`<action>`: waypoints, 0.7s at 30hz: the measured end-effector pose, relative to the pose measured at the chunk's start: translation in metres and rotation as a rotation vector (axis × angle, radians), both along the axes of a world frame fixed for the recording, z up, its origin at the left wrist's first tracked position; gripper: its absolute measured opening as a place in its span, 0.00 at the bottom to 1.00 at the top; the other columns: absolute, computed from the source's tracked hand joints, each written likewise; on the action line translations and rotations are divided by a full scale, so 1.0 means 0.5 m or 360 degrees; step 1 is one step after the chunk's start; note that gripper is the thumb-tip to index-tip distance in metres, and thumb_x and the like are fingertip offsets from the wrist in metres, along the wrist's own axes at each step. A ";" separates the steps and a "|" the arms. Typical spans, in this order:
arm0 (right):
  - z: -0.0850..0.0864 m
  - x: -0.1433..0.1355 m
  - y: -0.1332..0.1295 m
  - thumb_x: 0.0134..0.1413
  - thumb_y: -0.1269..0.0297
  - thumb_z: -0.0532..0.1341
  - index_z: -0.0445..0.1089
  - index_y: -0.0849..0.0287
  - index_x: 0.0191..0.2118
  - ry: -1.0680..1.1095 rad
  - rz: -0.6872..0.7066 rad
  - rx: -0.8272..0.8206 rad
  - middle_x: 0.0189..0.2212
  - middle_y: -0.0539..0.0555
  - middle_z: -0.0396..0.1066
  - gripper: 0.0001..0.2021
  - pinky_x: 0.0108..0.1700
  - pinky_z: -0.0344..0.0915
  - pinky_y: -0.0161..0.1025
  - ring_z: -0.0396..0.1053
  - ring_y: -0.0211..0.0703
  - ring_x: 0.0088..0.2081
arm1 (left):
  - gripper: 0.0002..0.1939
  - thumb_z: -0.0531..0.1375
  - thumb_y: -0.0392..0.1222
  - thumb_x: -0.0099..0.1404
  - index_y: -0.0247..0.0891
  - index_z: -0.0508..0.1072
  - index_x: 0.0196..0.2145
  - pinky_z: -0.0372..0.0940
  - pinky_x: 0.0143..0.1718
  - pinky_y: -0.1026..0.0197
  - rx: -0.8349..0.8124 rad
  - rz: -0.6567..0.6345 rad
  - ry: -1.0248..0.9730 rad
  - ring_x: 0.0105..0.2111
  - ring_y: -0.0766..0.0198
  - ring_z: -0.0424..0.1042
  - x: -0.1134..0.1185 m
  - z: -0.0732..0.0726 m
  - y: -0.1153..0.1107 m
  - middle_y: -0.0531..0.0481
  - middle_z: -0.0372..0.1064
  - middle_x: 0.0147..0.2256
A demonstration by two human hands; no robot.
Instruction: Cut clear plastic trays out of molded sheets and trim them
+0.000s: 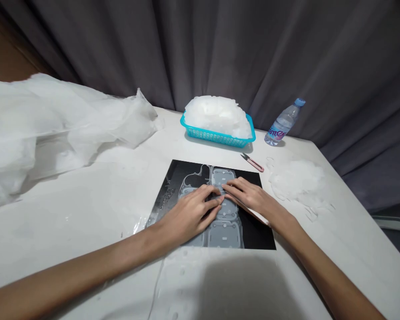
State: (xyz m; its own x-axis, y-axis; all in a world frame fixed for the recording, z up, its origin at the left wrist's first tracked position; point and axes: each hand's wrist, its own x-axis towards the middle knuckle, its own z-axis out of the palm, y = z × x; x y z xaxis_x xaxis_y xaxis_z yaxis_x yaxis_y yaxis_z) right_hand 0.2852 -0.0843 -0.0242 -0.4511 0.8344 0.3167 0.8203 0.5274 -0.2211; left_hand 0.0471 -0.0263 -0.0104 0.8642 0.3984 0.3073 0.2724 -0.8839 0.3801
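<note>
Near the middle of the table, a translucent moulded plastic sheet [224,234] with several rounded rectangular panels lies over a black mat [258,231]. My left hand [196,209] rests across the sheet, its fingers bent and closed on it near the centre. From the right, my right hand [248,194] meets it, with fingertips together on the same sheet, close to the left fingertips. The hands cover part of the panels between them. A thin pale edge shows beneath my right hand; I cannot make out what it belongs to.
Behind the mat stands a blue plastic basket [216,137] heaped with white translucent pieces [216,115]. Pink-handled thread snips [252,162] lie nearby, and a water bottle [283,124] stands at back right. Translucent scraps [298,180] lie right; white plastic bags [60,129] fill the left.
</note>
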 end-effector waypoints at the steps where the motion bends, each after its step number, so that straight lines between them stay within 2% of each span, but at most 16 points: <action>1: -0.003 -0.005 0.003 0.75 0.63 0.52 0.69 0.54 0.59 -0.0008 -0.0005 0.0015 0.50 0.61 0.74 0.15 0.54 0.72 0.51 0.71 0.53 0.52 | 0.16 0.53 0.39 0.78 0.36 0.78 0.53 0.73 0.52 0.48 -0.0025 0.0009 -0.0016 0.53 0.51 0.75 0.000 0.000 0.000 0.38 0.72 0.54; 3: -0.001 -0.008 0.018 0.75 0.64 0.51 0.72 0.56 0.55 0.0076 -0.0102 0.0056 0.47 0.61 0.74 0.14 0.54 0.71 0.51 0.71 0.53 0.51 | 0.15 0.53 0.40 0.78 0.37 0.79 0.51 0.74 0.50 0.49 -0.0052 0.0040 -0.0030 0.52 0.51 0.76 0.000 0.000 0.000 0.39 0.73 0.53; 6: 0.016 0.020 0.061 0.74 0.63 0.52 0.74 0.57 0.44 0.0455 -0.0524 0.0281 0.40 0.60 0.74 0.13 0.52 0.70 0.51 0.71 0.53 0.44 | 0.14 0.54 0.41 0.78 0.38 0.80 0.48 0.74 0.47 0.51 -0.0086 0.0061 -0.0041 0.49 0.53 0.77 0.000 -0.001 -0.001 0.43 0.76 0.50; 9: 0.042 0.075 0.099 0.75 0.63 0.47 0.72 0.60 0.43 0.0665 -0.0903 0.0510 0.39 0.61 0.72 0.17 0.50 0.68 0.55 0.70 0.55 0.43 | 0.14 0.54 0.41 0.77 0.38 0.80 0.47 0.73 0.48 0.51 -0.0136 0.0055 -0.0060 0.48 0.54 0.77 -0.001 0.003 -0.002 0.44 0.77 0.49; 11: 0.060 0.094 0.100 0.74 0.61 0.50 0.73 0.59 0.43 0.0777 -0.1012 0.0546 0.40 0.61 0.73 0.15 0.50 0.67 0.54 0.70 0.56 0.45 | 0.14 0.55 0.43 0.77 0.39 0.79 0.48 0.73 0.47 0.50 -0.0197 0.0093 -0.0038 0.48 0.53 0.76 0.000 0.010 0.001 0.44 0.77 0.48; 13: 0.073 0.081 0.078 0.72 0.60 0.54 0.75 0.57 0.43 0.0851 -0.0955 0.0487 0.40 0.59 0.74 0.12 0.50 0.68 0.52 0.72 0.54 0.45 | 0.14 0.55 0.48 0.77 0.41 0.78 0.48 0.72 0.48 0.49 -0.0345 0.0174 -0.0037 0.48 0.52 0.76 0.003 0.021 0.010 0.45 0.77 0.46; 16: 0.093 0.018 0.024 0.72 0.60 0.57 0.77 0.53 0.47 0.0866 -0.0586 0.0238 0.41 0.57 0.74 0.11 0.50 0.69 0.48 0.73 0.51 0.45 | 0.21 0.50 0.58 0.78 0.44 0.78 0.45 0.70 0.52 0.49 -0.0836 0.0315 -0.0179 0.48 0.53 0.76 0.013 0.037 0.036 0.48 0.78 0.46; 19: 0.118 -0.035 -0.017 0.71 0.61 0.58 0.77 0.52 0.54 0.0811 -0.0096 -0.0372 0.40 0.54 0.74 0.13 0.45 0.70 0.42 0.73 0.45 0.40 | 0.28 0.46 0.62 0.78 0.41 0.78 0.41 0.70 0.51 0.52 -0.1336 0.0305 -0.0308 0.46 0.54 0.77 0.022 0.042 0.066 0.47 0.80 0.43; 21: 0.131 -0.042 -0.025 0.71 0.60 0.59 0.76 0.51 0.57 0.0829 0.0011 -0.0606 0.37 0.52 0.73 0.14 0.42 0.70 0.40 0.72 0.42 0.37 | 0.24 0.53 0.61 0.75 0.39 0.79 0.42 0.71 0.45 0.55 -0.1461 0.0216 -0.0308 0.43 0.55 0.77 0.024 0.039 0.079 0.46 0.79 0.42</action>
